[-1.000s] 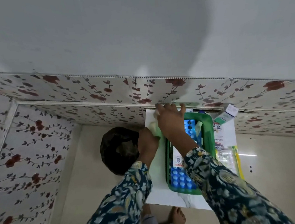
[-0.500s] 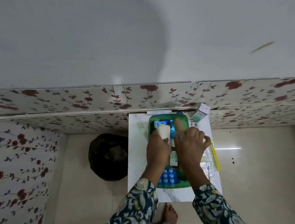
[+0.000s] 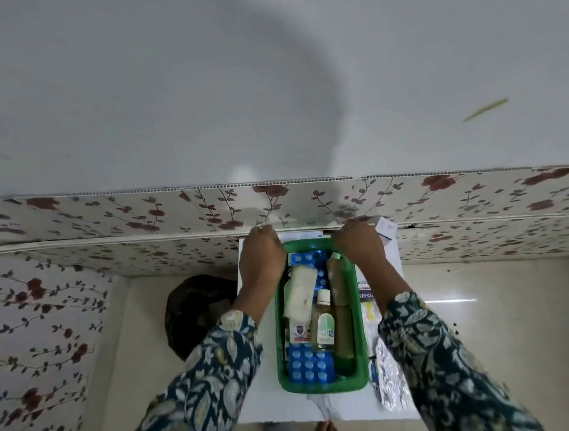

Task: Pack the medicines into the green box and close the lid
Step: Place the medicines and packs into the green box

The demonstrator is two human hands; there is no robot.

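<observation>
since the green box (image 3: 325,385) on the white tabletop (image 3: 279,408) is already packed with medicines, left hand (image 3: 263,262) and right hand (image 3: 360,251) are set at its far corners, seemingly for the lid; whether either grip is clamped cannot be told.

A small white counter (image 3: 279,408) holds an open green plastic box (image 3: 325,385). Shiny silver pill strips (image 3: 390,374) lie just beside the box.
</observation>
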